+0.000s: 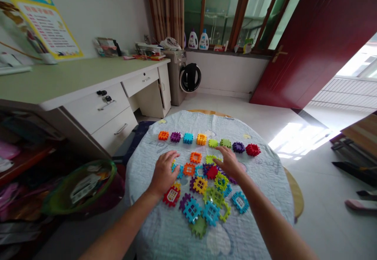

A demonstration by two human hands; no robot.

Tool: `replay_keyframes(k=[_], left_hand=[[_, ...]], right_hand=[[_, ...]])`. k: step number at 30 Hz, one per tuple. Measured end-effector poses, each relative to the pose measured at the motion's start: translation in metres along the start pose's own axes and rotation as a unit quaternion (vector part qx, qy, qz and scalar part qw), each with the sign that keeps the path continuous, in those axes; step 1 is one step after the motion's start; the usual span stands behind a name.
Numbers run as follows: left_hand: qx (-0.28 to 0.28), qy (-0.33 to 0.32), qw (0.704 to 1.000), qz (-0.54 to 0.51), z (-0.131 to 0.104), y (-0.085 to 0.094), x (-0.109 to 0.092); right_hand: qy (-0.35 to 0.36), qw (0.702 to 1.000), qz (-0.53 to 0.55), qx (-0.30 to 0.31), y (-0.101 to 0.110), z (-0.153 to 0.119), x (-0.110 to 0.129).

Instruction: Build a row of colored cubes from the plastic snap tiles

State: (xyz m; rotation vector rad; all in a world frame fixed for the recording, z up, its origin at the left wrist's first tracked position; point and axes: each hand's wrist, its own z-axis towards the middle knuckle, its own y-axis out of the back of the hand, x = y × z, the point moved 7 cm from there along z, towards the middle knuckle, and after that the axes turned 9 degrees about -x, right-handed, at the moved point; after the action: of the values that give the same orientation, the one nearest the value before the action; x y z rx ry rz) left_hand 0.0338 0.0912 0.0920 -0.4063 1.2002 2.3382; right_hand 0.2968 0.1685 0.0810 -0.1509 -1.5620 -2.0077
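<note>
Directly below the camera, a round bench (165, 228) covered in a pale quilted cloth carries a scatter of plastic interlocking blocks.

Left hand (163, 172): palm down on the left edge of the loose block pile (206, 197), fingers (171, 157) slightly spread and lying flat, pinching nothing. A red block (172, 196) sits just below the wrist; a teal one peeks out beside the fingertips.

Right hand (231, 163): also palm down, on the upper right of the pile, index finger stretched toward the back row, other fingers loosely spread. It grips nothing that I can see (what lies under the palm is hidden). A light green block (210, 159) lies just left of it.

Back row (206, 141): eight single blocks in a line across the far side of the bench, apart from one another — orange, purple, teal, yellow-orange, two green, purple, red block at the right end (253, 149).

Pile: mixed colours, touching and overlapping, between and below the two hands; teal blocks nearest the viewer.

Surroundings: white desk with drawers (100, 107) on the left, keys hanging at one drawer; green basket (79, 187) on the floor beside the bench; small washing machine (188, 77) by the far wall; dark red door (309, 44) standing open at right.
</note>
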Motion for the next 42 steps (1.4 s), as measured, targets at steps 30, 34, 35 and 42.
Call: replay_keyframes(k=[30, 34, 35, 42], left_hand=[[0.376, -0.109, 0.906, 0.164, 0.059, -0.125, -0.032], [0.361, -0.105, 0.914, 0.153, 0.061, -0.124, -0.031], [0.354, -0.106, 0.918, 0.146, 0.061, -0.122, -0.031], [0.279, -0.115, 0.950, 0.085, 0.071, -0.086, -0.005]], right_hand=[[-0.145, 0.979, -0.056, -0.131, 0.007, -0.087, -0.100], [-0.158, 0.972, -0.008, -0.173, -0.002, -0.079, -0.082], [-0.153, 0.972, 0.016, -0.175, -0.004, -0.077, -0.078], [-0.130, 0.971, 0.119, -0.163, 0.006, -0.070, -0.085]])
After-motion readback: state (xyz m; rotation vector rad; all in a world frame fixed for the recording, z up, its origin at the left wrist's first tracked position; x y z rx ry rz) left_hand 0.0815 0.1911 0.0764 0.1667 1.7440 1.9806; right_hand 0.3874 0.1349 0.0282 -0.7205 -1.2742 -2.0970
